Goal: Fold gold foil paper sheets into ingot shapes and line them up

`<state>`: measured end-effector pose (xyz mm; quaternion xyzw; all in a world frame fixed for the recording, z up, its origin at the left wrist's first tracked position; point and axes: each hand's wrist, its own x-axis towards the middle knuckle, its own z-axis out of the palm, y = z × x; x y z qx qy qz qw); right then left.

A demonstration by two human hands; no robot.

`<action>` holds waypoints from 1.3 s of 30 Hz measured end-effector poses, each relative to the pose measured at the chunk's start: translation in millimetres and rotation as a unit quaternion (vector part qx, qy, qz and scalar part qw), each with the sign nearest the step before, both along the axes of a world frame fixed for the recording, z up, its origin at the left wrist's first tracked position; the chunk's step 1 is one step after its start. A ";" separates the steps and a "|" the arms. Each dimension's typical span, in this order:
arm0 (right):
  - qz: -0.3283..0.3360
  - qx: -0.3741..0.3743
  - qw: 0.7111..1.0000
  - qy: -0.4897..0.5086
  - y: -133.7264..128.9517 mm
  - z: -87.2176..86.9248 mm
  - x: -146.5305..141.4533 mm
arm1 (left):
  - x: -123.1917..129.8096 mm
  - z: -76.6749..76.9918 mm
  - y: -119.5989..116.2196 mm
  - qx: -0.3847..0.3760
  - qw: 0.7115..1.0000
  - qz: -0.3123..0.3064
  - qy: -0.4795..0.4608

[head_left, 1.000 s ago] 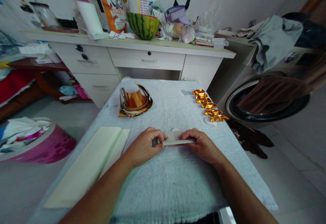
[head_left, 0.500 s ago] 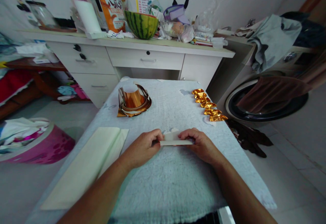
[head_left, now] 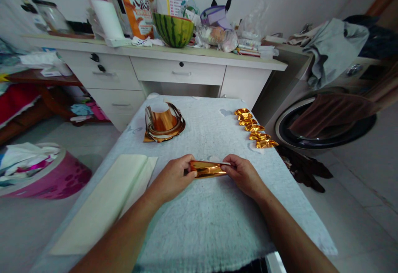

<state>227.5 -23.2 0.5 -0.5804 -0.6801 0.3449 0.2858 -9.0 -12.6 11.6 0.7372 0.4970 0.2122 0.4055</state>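
Observation:
A folded strip of gold foil paper [head_left: 209, 169] is stretched between my two hands, its shiny side facing me. My left hand [head_left: 177, 177] pinches its left end between thumb and fingers. At the other end, my right hand [head_left: 242, 172] pinches it the same way. Beyond my left hand stands a curled stack of gold foil sheets [head_left: 164, 124]. Several folded gold foil ingots [head_left: 255, 128] lie in a row at the table's right edge. Left of my left forearm rests a folded pale-yellow paper stack [head_left: 105, 202].
A pale cloth covers the table [head_left: 211, 223]. Behind it, a white cabinet [head_left: 182, 72] carries a watermelon half [head_left: 173, 30], an orange snack bag [head_left: 137, 8] and clutter. A washing machine [head_left: 289, 99] stands right; a pink bin [head_left: 59, 173] stands left.
The strip has turned over: its pale side faced me before, and its gold side shows now. Both hands have risen slightly with it. The ingots and the stacks have stayed in place.

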 end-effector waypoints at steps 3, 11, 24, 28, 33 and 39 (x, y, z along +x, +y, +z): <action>-0.014 -0.002 1.000 -0.001 0.6 -0.2 -2.1 | -0.2 -1.2 0.7 0.040 0.998 0.037 0.040; -0.030 0.023 0.999 -0.015 2.2 -3.0 -6.2 | -1.1 -4.9 1.0 0.083 0.991 0.068 0.078; -0.017 0.074 0.992 -0.097 -0.5 -5.1 -7.7 | 7.3 -4.6 -5.7 0.090 0.986 0.118 0.070; -0.009 0.075 0.990 -0.115 -0.5 -2.2 -8.9 | 10.4 -6.3 -8.1 0.130 0.977 0.127 0.109; -0.004 0.084 0.988 -0.130 -1.6 -3.2 -8.3 | 11.8 -9.8 -9.4 0.166 0.966 0.133 0.145; 0.005 0.083 0.989 -0.124 -1.7 -4.6 -7.6 | 9.4 -12.2 -10.9 0.185 0.962 0.139 0.146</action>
